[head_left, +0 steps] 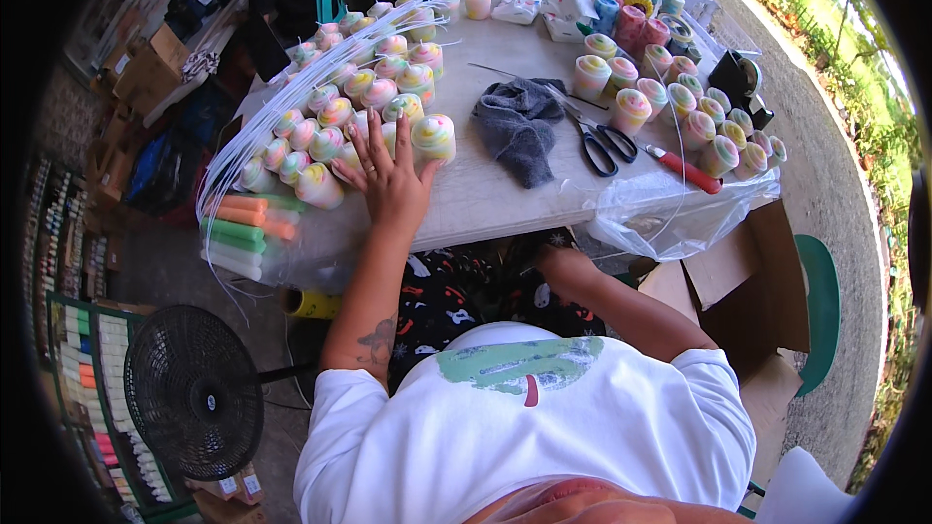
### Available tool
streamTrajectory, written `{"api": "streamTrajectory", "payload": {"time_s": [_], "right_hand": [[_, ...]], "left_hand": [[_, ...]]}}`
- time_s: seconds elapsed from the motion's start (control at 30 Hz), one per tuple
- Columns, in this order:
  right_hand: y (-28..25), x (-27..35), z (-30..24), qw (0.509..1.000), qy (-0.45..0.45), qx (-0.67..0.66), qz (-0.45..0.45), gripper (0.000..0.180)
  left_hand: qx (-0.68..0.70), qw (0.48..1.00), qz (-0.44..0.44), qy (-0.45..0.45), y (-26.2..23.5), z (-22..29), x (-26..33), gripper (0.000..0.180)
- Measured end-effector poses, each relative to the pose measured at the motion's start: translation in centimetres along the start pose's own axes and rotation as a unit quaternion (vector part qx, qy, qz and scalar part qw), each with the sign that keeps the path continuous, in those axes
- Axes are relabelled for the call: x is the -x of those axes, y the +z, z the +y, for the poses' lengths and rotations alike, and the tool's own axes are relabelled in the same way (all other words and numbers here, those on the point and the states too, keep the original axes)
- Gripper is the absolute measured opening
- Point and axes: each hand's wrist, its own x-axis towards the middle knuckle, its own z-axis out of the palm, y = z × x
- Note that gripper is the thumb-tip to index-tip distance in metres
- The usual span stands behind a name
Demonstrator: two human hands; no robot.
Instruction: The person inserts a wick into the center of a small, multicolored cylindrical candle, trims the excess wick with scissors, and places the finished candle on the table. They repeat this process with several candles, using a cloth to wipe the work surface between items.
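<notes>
Outdoor work spot, pale grey table point(485, 204) on a concrete floor, grass off to the right. Left hand point(388, 175) lies flat on the tabletop, fingers spread and released, thumb tip touching a pastel swirl-coloured candle in a clear cup point(433, 136), fingertips against the cluster of similar swirl candles point(340, 107) filling the table's left half. Right hand point(555, 260) sits below the table edge near the lap; cannot tell whether its fingers are curled or loose. Crumpled dark grey cloth point(519, 126) mid-table, black-handled scissors point(602, 146) just beside it, red-handled cutter point(684, 170) further right. Bundle of white wicks point(262, 126) arcs along the left edge. Black floor fan point(194, 393) stands lower left
</notes>
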Motion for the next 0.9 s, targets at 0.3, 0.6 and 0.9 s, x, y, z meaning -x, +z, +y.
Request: {"api": "streamTrajectory", "payload": {"time_s": [0.3,0.6,0.9], "right_hand": [[-9.6,10.2,3.0,0.87,-0.021,-0.284,0.403,0.012],[-10.9,12.0,5.6,0.718,-0.048,-0.471,0.511,0.012],[-10.6,12.9,8.2,0.719,-0.053,-0.473,0.507,0.013]], "left_hand": [[0.135,0.982,0.057,0.122,-4.0,7.8,-2.6,0.089],[0.416,0.881,-0.199,0.109,7.0,23.8,-10.3,0.093],[0.421,0.905,-0.057,0.03,14.5,20.9,-15.0,0.072]]}}
